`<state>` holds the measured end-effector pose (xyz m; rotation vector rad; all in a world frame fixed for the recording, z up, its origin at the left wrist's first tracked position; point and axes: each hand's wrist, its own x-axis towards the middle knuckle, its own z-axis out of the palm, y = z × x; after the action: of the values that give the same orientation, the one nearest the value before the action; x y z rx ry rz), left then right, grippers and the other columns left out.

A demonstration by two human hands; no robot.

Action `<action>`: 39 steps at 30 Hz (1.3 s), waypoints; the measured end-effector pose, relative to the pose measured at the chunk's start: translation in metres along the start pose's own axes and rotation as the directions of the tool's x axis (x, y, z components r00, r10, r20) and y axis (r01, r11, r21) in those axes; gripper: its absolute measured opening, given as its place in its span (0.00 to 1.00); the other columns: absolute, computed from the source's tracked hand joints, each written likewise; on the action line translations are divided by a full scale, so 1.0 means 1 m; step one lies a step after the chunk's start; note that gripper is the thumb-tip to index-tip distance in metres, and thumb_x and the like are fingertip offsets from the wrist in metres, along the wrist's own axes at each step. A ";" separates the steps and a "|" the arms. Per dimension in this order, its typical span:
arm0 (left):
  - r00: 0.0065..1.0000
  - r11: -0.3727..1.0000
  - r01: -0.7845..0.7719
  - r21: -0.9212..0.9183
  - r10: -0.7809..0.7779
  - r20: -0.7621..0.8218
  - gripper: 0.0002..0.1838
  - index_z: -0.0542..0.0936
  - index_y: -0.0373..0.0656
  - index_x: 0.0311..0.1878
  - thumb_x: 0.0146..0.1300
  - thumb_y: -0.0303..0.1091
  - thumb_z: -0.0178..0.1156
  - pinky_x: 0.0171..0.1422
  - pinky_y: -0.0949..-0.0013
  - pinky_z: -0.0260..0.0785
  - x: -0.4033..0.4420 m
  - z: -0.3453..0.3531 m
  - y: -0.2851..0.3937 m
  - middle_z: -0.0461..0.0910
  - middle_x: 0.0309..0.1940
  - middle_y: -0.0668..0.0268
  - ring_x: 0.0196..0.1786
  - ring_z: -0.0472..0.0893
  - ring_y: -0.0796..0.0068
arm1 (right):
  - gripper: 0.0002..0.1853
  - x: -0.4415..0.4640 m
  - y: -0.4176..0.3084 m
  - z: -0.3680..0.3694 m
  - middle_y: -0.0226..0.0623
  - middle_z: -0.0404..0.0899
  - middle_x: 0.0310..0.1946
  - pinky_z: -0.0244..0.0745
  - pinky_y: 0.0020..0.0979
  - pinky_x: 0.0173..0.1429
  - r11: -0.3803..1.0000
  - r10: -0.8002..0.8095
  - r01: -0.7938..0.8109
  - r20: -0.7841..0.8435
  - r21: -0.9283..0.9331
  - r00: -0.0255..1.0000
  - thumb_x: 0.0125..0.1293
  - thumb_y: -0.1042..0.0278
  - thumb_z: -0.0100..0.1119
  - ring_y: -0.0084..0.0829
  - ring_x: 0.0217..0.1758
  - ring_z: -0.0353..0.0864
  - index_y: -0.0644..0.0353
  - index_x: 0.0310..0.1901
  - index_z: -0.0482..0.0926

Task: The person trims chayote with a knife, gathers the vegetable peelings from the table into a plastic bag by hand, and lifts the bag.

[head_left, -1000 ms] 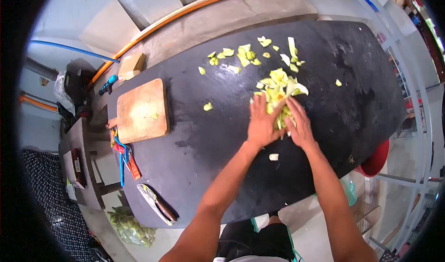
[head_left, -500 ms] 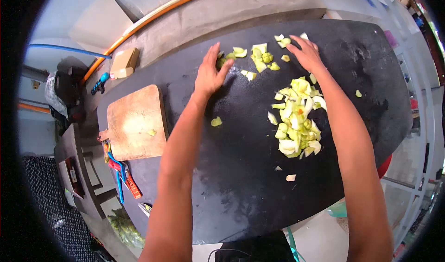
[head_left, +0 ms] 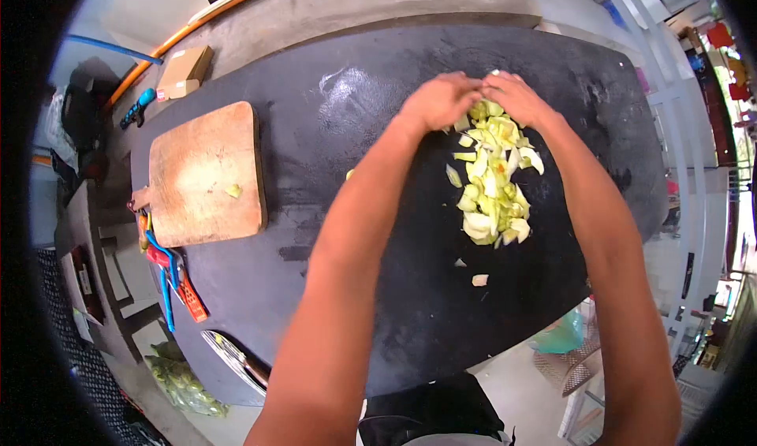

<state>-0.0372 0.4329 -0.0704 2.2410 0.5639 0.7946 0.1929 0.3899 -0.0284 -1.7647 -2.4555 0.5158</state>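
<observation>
A heap of chopped pale green vegetable pieces (head_left: 495,179) lies on the black table. My left hand (head_left: 443,100) is cupped at the far end of the heap, palm inward and fingers curved, against some pieces. Opposite it, my right hand (head_left: 516,99) has its fingers stretched and bent over the same pieces. The fingertips of both hands come close together, and the pieces between the palms are partly hidden. Neither hand appears to grip a piece.
A wooden cutting board (head_left: 205,174) with one scrap on it lies at the left. Near it are a blue-and-red tool (head_left: 168,276) and a knife (head_left: 235,361) at the table edge. A cardboard box (head_left: 185,71) stands beyond the table (head_left: 315,178).
My left hand has swept right to meet my right hand. The scattered pieces along the far side are now gathered between them at the heap. The camera view has shifted slightly.
</observation>
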 end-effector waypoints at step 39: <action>0.655 0.070 -0.058 -0.996 -0.750 -0.091 0.33 0.66 0.42 0.74 0.76 0.54 0.37 0.74 0.52 0.66 -0.159 0.148 0.354 0.73 0.66 0.52 0.68 0.74 0.52 | 0.28 -0.324 -0.238 0.062 0.44 0.75 0.67 0.59 0.50 0.77 0.748 0.536 0.148 -0.721 0.646 0.438 0.62 0.52 0.71 0.47 0.73 0.69 0.47 0.64 0.80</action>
<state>0.0070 0.0347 0.0394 0.4241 0.6206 1.1335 0.0699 0.0061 0.0309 -1.4363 -1.1025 0.2426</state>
